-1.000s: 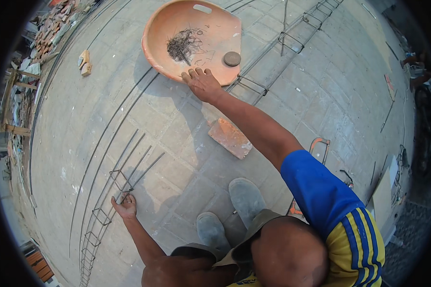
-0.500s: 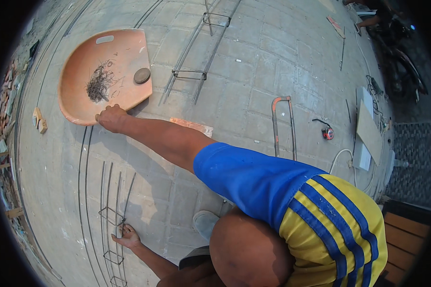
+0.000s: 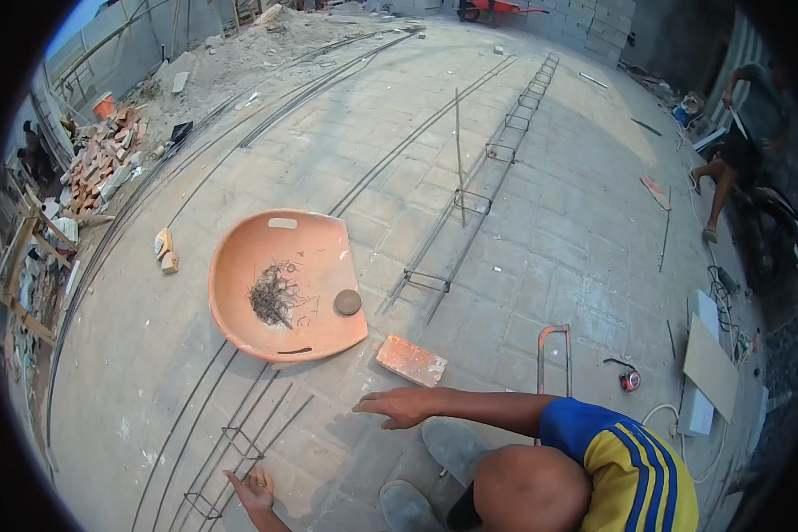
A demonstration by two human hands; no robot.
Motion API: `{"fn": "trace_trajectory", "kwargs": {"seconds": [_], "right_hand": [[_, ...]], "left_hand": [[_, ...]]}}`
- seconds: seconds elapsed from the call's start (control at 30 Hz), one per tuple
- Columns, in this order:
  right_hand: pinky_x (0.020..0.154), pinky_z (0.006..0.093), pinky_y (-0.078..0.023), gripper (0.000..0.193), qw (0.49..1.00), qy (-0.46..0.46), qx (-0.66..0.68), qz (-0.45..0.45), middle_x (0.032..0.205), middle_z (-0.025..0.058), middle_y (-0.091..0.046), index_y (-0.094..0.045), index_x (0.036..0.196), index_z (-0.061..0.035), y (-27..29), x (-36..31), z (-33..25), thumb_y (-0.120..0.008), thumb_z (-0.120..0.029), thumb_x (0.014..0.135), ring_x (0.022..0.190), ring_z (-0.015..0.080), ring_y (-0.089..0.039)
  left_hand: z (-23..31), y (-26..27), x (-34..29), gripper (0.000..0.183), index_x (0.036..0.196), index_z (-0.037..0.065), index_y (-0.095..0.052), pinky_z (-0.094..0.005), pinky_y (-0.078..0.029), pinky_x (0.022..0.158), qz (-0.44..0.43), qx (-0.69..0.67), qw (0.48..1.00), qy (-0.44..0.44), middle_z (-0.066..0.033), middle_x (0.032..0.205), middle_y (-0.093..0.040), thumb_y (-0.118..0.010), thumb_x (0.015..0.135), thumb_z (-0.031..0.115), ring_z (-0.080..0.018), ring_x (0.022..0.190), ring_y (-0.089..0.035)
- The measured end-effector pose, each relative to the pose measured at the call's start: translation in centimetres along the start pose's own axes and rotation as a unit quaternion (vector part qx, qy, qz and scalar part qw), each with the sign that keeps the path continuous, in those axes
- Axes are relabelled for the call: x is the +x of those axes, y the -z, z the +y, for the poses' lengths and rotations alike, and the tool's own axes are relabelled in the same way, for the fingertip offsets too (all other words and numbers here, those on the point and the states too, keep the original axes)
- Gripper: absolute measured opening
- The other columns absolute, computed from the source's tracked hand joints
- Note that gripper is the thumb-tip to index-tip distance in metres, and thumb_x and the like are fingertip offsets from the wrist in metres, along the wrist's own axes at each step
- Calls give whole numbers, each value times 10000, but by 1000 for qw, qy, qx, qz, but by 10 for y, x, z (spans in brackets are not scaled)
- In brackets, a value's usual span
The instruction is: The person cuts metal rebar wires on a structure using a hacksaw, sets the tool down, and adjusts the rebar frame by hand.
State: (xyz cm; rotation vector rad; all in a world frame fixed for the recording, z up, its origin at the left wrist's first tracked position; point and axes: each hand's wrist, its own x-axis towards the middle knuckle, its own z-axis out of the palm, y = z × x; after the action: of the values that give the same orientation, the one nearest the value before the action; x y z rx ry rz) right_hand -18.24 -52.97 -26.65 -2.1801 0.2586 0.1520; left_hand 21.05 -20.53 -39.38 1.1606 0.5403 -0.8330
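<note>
My right hand [image 3: 399, 407] hangs over the paving with its fingers stretched out and holds nothing. A worn orange brick [image 3: 411, 360] lies just beyond it. My left hand [image 3: 255, 490] is palm up with fingers apart, beside a narrow cage of steel rods [image 3: 242, 443] tied with square stirrups. Whether the left hand touches a rod I cannot tell. Ahead sits an orange scoop-shaped tub [image 3: 324, 244] with slot handles. It holds a heap of short dark wire bits [image 3: 275, 297] and a round grey-brown disc [image 3: 348, 302].
A longer rebar cage [image 3: 470, 202] stretches away ahead. A hacksaw [image 3: 542, 355] and a tape measure [image 3: 629, 381] lie to the right. Another person [image 3: 723, 168] is at the far right. Broken bricks [image 3: 106, 160] are heaped at the left, and a red wheelbarrow [image 3: 496, 11] stands far back.
My right hand has let go of the tub's rim and drawn back. The tub sits nearer, close to the cage's rod ends. My view has tilted up; the left hand stays beside the cage.
</note>
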Motion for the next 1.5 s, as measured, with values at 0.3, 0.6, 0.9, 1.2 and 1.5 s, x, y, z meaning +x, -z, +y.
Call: {"fn": "trace_trajectory", "kwargs": {"seconds": [0.3,0.6,0.9,1.2,1.5], "right_hand": [[1026,425,-468,521,957,-188,-131,175,1356,186,-571,-486,1422,-68,114,-237,-128,-633,-170,933,1211,347,-577],[990,427,-476,529,977,16,-205,-53,1260,225,-605,-486,1397,-35,150,-234,-334,-648,-142,905,1164,367,-589],[733,507,-532,284,921,103,-366,88,981,214,-689,-680,1023,23,90,-68,-317,-604,-153,814,907,354,-677],[694,406,-531,296,901,39,-102,420,846,184,-683,-683,830,26,69,15,-365,-666,-254,739,842,320,-672],[707,404,-524,348,879,42,-67,470,850,189,-683,-680,848,32,42,-13,-391,-671,-293,726,844,319,-672]], "left_hand": [[56,-42,-105,736,1477,79,-367,-442,-343,1042,-127,176,970,-107,-148,1500,-434,-638,918,476,-290,1369,-430],[170,-334,-314,377,1144,68,-586,-284,-468,749,-255,428,775,-388,-43,1025,-663,-633,921,368,-127,912,-641],[144,-388,-209,350,1076,9,-549,-398,-456,533,-11,877,389,-283,-91,799,-638,-610,956,332,-195,573,-617],[54,-376,-213,362,1089,13,-559,-399,-469,582,-46,919,309,-240,-93,838,-654,-610,957,345,-197,616,-636],[25,-384,-225,374,1103,17,-569,-399,-481,630,-71,909,336,-237,-95,878,-670,-611,958,359,-200,660,-654]]}}
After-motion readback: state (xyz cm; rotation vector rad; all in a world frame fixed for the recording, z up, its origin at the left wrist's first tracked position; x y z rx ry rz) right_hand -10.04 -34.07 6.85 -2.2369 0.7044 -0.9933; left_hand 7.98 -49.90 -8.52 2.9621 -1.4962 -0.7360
